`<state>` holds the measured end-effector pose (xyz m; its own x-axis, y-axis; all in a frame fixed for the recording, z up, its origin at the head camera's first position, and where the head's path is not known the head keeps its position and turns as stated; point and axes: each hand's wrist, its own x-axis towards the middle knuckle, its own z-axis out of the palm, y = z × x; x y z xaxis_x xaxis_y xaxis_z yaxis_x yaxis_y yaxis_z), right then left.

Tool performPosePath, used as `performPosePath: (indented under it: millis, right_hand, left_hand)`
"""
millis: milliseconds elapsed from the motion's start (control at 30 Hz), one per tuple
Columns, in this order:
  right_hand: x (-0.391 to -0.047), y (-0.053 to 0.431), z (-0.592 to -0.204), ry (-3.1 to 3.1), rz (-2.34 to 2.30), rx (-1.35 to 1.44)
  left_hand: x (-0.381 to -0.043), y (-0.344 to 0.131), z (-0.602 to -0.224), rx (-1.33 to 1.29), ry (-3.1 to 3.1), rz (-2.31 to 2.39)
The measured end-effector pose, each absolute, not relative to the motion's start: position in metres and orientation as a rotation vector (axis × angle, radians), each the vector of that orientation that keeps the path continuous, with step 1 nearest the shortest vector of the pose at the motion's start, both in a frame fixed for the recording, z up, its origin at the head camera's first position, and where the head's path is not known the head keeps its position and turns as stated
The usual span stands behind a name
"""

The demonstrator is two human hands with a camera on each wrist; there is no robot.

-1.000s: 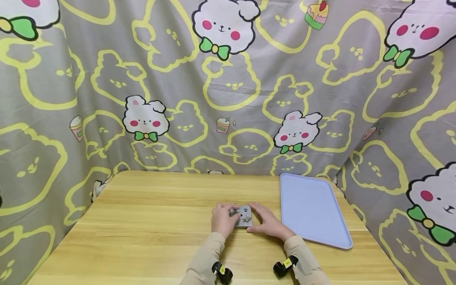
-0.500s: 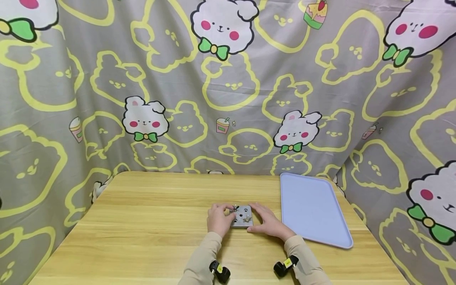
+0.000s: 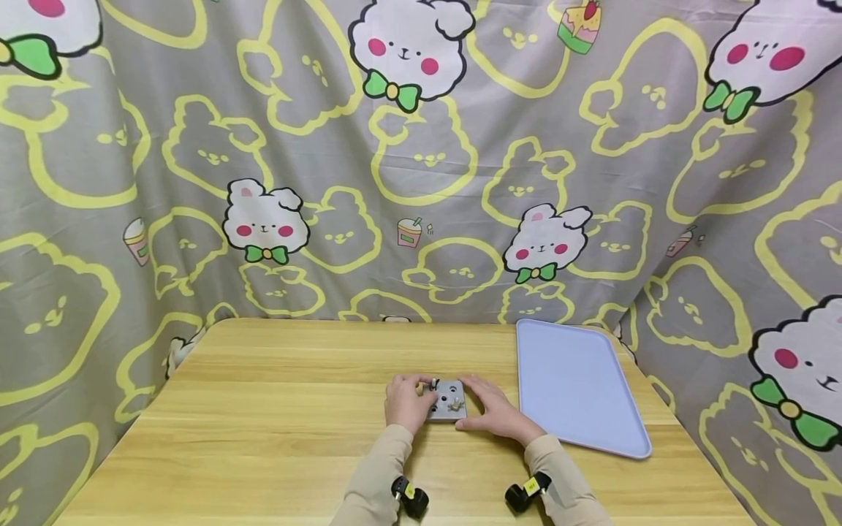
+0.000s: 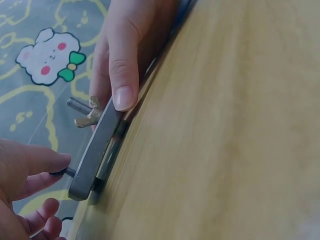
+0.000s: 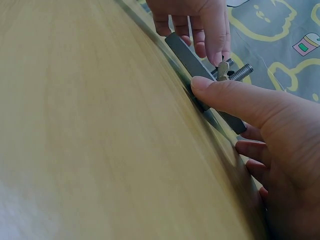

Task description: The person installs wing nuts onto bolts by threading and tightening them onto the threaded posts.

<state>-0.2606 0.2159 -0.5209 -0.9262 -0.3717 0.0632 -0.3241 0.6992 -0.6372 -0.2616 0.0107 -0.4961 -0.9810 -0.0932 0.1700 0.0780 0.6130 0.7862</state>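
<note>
A square grey metal plate [image 3: 450, 412] with several holes sits low over the table, ahead of me in the head view. My right hand [image 3: 492, 410] grips its right side, thumb at the near edge and fingers toward the far one. At the plate's left far corner, my left hand [image 3: 404, 405] pinches a small black wing nut [image 4: 58, 173] on a bolt between thumb and finger, partly hiding it. A brass wing nut [image 4: 90, 118] sits on another threaded bolt [image 4: 78, 105] near the right hand. The plate's underside is mostly hidden.
A pale blue tray [image 3: 572, 387] lies on the wooden table [image 3: 263, 409], right of the right hand. Behind the table hangs a patterned grey curtain [image 3: 421, 277]. Black cameras [image 3: 526, 494] are strapped to both wrists.
My left hand drew back left from the plate, uncovering the far-left bolt, then shifted slightly right again with fingers at the black wing nut. The right hand and plate stay put.
</note>
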Motion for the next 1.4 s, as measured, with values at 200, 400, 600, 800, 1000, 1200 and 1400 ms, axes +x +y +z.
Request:
performPosePath:
  millis: [200, 400, 600, 800, 1000, 1200, 1400]
  right_hand:
    - [-0.260, 0.215, -0.519, 2.821, -1.043, -0.564]
    - [-0.259, 0.214, -0.518, 2.810, -1.057, -0.535]
    - [-0.260, 0.215, -0.519, 2.832, -1.046, -0.543]
    - [-0.261, 0.216, -0.520, 2.830, -1.049, -0.549]
    - [-0.261, 0.216, -0.521, 2.829, -1.061, -0.555]
    - [-0.261, 0.216, -0.522, 2.827, -1.063, -0.559]
    - [-0.260, 0.216, -0.520, 2.822, -1.057, -0.549]
  left_hand:
    - [-0.265, 0.014, -0.497, 0.003, -2.643, -1.295]
    - [-0.264, 0.015, -0.494, -0.008, -2.645, -1.301]
    - [-0.261, 0.014, -0.493, -0.018, -2.636, -1.319]
    - [-0.256, 0.015, -0.490, -0.067, -2.607, -1.335]
    - [-0.250, 0.019, -0.488, -0.126, -2.617, -1.309]
    - [-0.248, 0.021, -0.488, -0.136, -2.637, -1.288]
    - [-0.249, 0.021, -0.491, -0.141, -2.633, -1.271]
